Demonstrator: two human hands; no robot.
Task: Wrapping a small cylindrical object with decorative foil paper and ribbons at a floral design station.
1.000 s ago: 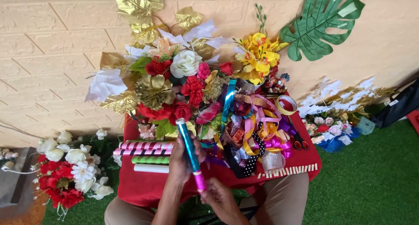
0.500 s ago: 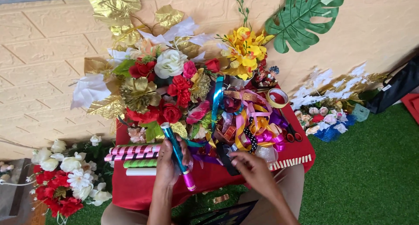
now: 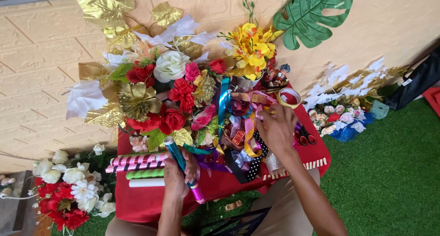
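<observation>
My left grip (image 3: pixel 178 174) clenches a glossy teal foil roll (image 3: pixel 181 165); right grip (image 3: pixel 277 128) pinches into the tangled satin ribbons (image 3: pixel 247 135), hold unclear.

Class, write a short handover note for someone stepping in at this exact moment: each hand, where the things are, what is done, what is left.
Left hand: gripping a teal foil roll with a pink end, held upright over the red table.
Right hand: in the ribbon pile, fingers on a strand; whether it grips one is unclear.
Flower arrangement stands behind the ribbons; striped rolls lie at the table's left; scissors lie to the right.
Done: roll picked up.
Left: roll not yet unrolled, no ribbon pulled free.
</observation>
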